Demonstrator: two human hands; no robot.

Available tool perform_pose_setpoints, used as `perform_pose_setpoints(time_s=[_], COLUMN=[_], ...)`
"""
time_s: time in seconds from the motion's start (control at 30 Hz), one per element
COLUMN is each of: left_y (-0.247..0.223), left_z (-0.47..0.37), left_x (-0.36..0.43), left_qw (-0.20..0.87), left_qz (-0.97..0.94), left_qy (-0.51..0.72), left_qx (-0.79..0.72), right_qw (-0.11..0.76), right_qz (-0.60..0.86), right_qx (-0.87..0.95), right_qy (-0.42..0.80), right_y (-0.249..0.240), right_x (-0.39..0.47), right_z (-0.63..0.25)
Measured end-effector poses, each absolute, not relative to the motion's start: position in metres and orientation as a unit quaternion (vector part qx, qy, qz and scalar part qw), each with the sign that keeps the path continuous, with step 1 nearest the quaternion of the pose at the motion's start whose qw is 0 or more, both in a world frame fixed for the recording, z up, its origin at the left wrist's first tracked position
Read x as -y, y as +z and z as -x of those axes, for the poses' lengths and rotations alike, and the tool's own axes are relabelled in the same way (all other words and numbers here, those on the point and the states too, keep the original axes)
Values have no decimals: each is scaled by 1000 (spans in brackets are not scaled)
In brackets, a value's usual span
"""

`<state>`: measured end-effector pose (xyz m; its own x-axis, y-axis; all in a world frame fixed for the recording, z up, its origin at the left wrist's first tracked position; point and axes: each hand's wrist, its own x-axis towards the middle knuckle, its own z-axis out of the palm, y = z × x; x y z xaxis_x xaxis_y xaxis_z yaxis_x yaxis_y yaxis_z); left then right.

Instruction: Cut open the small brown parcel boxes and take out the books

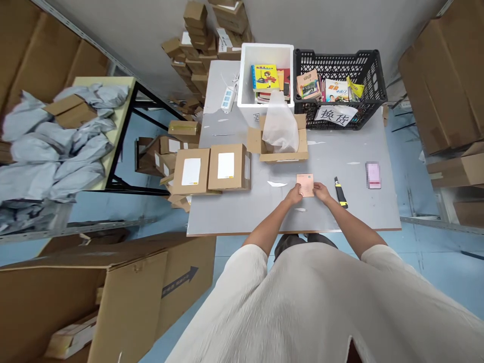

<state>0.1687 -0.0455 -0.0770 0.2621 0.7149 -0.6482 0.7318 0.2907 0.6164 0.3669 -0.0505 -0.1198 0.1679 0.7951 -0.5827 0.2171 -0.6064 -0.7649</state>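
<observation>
Left of the hands [294,193], bare tabletop [257,217] gives a free lane along the near edge, while two closed cartons [226,166] block the way farther back on that side. Straight ahead, the open carton [283,157] and the plastic bag [280,128] rising from it stand in the way, with the white bin [247,113] and black crate [368,115] walling off the back. To the right, a gap passes between the utility knife [341,193] and the phone [373,175], opening onto bare surface before the crate.
</observation>
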Motion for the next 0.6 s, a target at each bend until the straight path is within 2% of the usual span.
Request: perform_pose_setpoints(time_s=[0.37,0.47,0.6], left_y=[-83,-78,-75], left_z=[-166,-165,-156], left_x=[44,38,27], left_qw=[581,521,447], left_qz=[-566,-578,-555], left_qy=[56,103,177], left_qx=[-583,-619,-679], right_qw=[244,261,324], right_qz=[751,731,677], right_qx=[354,424,531], right_qy=[501,467,393], right_y=[-114,-101,-89], right_x=[36,33,36], right_z=[-356,-354,-362])
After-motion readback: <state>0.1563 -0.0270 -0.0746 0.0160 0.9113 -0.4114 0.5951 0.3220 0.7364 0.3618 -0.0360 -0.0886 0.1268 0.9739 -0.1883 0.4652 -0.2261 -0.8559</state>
